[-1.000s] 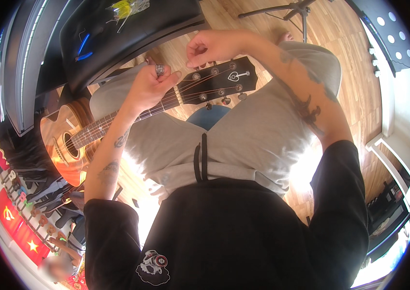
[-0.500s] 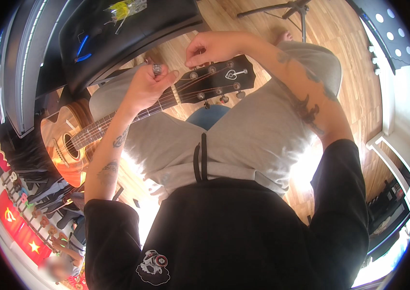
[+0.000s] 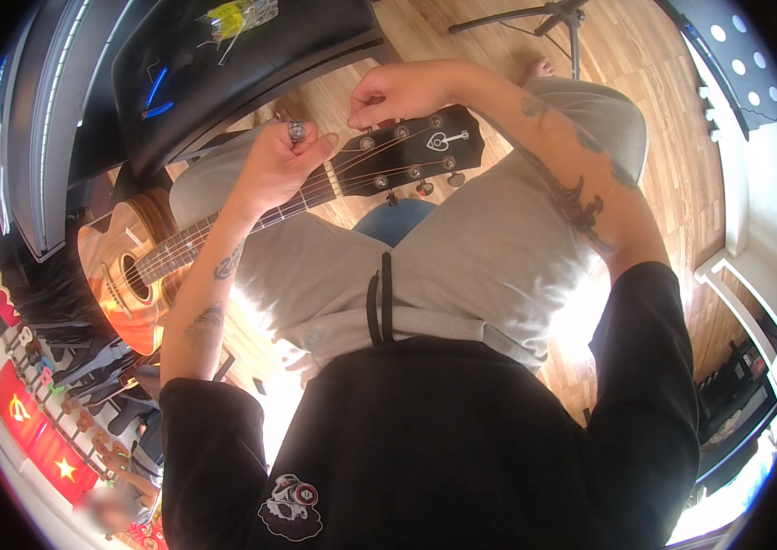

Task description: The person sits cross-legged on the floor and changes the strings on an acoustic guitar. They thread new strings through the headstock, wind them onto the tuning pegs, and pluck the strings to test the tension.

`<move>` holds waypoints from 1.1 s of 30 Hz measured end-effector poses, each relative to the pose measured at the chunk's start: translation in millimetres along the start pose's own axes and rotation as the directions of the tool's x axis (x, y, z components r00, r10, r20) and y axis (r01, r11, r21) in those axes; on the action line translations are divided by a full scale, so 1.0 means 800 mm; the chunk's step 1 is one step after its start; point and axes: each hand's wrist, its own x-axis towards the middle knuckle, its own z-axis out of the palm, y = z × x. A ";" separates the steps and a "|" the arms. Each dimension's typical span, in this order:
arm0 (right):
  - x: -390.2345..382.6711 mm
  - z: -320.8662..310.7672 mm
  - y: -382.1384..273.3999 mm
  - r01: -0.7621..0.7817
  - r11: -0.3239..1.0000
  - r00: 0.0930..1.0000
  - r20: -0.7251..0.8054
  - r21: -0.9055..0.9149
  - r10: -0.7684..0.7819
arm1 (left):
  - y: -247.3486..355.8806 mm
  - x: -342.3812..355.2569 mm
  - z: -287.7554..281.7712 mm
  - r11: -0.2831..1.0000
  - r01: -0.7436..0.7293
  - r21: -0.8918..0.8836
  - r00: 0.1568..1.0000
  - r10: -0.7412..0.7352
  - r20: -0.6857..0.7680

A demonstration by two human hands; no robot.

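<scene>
Orange, glossy wooden guitar [image 3: 298, 203] slants past the curled left hand [image 3: 280, 163].

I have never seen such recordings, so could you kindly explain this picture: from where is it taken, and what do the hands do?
There is no machine: these are a person's bare hands. A camera on the person's head looks down; its wide lens bends straight edges. A guitar slants over the left leg. The left hand curls above its neck; the right hand curls beside the headstock. Whether they hold anything is unclear. On the black bench lie a blue object and a packet.
</scene>
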 end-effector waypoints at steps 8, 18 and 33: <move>-0.004 -0.006 -0.002 0.085 0.996 0.996 0.009 0.012 -0.085 | -0.003 0.001 0.000 1.000 0.003 -0.023 1.000 -0.003 0.009; 0.003 -0.018 0.006 0.174 0.981 0.983 0.078 -0.086 -0.167 | -0.006 0.001 0.000 0.999 0.002 -0.038 1.000 -0.002 0.022; 0.010 -0.013 0.021 0.201 0.976 0.979 0.056 -0.079 -0.197 | 0.002 0.000 0.001 1.000 0.026 0.009 0.999 -0.026 0.022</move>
